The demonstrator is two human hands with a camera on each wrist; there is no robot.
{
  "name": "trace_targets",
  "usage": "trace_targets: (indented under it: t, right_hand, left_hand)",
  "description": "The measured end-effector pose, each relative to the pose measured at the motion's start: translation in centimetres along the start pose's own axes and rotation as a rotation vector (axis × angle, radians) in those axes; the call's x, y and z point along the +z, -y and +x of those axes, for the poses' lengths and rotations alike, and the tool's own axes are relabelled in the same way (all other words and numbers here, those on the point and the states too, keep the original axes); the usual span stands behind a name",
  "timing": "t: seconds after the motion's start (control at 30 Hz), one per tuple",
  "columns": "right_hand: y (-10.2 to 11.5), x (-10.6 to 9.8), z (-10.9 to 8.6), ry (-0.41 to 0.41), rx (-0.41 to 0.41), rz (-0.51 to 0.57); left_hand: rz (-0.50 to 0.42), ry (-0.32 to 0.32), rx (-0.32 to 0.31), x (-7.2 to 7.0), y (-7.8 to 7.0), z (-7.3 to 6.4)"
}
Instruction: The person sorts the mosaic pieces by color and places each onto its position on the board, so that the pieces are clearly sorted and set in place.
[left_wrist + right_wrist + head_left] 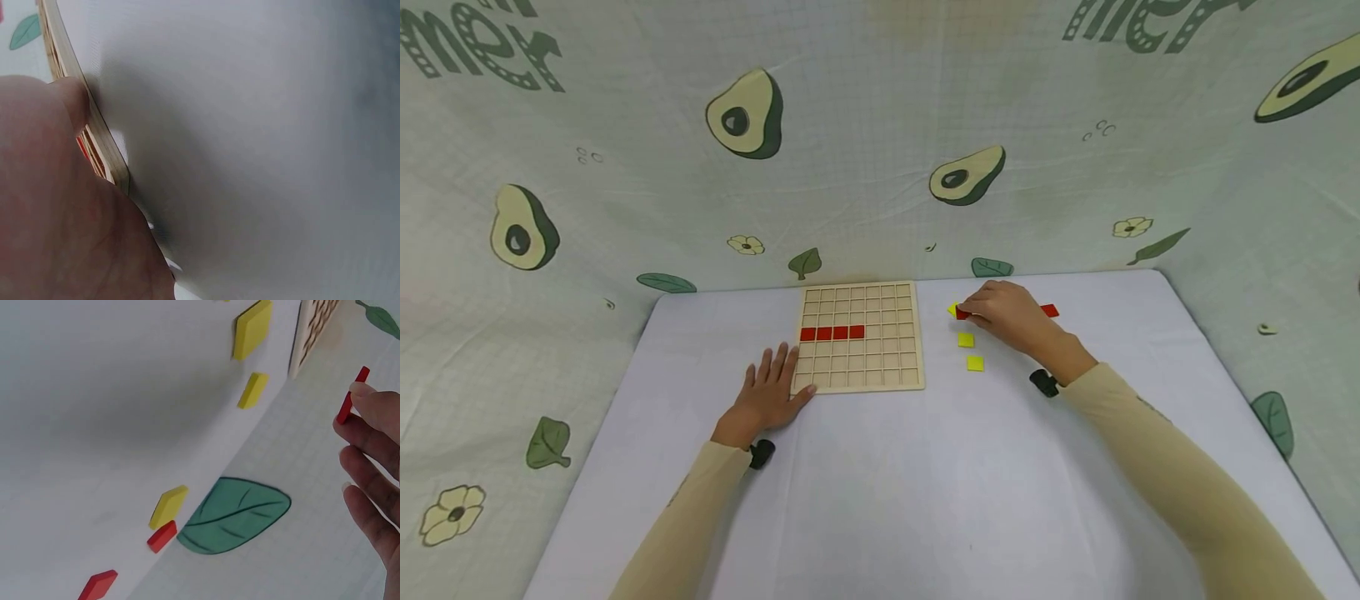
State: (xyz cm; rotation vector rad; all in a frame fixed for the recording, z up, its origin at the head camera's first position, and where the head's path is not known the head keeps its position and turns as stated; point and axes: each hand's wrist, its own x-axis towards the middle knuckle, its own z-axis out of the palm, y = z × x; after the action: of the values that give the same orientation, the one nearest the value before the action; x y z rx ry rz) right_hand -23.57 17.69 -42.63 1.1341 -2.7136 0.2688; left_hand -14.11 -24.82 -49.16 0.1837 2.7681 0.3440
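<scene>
A wooden grid board (857, 389) lies flat on the table with a row of several red square tiles (824, 333) along its left side. My left hand (765, 397), fingers spread, rests at the board's lower left corner. In the left wrist view its thumb (74, 103) touches the board's wooden rim (107, 147). Right of the board, my right hand (1009, 317) pinches a red tile (352, 397) between thumb and index finger, seen edge-on in the right wrist view. Yellow tiles (966, 340) lie below and beside that hand. One more is partly hidden behind the held tile.
Another red tile (1049, 311) lies on the table right of my right hand. White cloth (880, 483) covers the table. Behind it rises a cloth backdrop (850, 200) printed with avocados and leaves. Each wrist carries a small black camera (1044, 382).
</scene>
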Motion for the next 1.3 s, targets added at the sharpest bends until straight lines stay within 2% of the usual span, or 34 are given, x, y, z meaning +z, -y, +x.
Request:
trace_targets:
  t: [0.3,0.67,0.93,1.3]
  right_hand:
    - [1.8,0.7,2.4,-0.033,-0.063,0.035]
    - [3.7,1.9,4.7,-0.006,-0.066,0.033]
    - [5.2,2.6,5.8,0.01,-0.076,0.036]
    - [6.4,3.7,7.3,0.022,-0.089,0.04]
  left_hand:
    - [0.003,0.035,-0.014,-1.1,-1.0,-0.6]
    - [0.004,0.034,-0.011,-1.1,-0.9,-0.5]
    - [0.028,0.045,-0.026,-1.7,-1.7,-0.9]
    - [0.034,0.029,-0.02,-1.8,-1.7,-1.0]
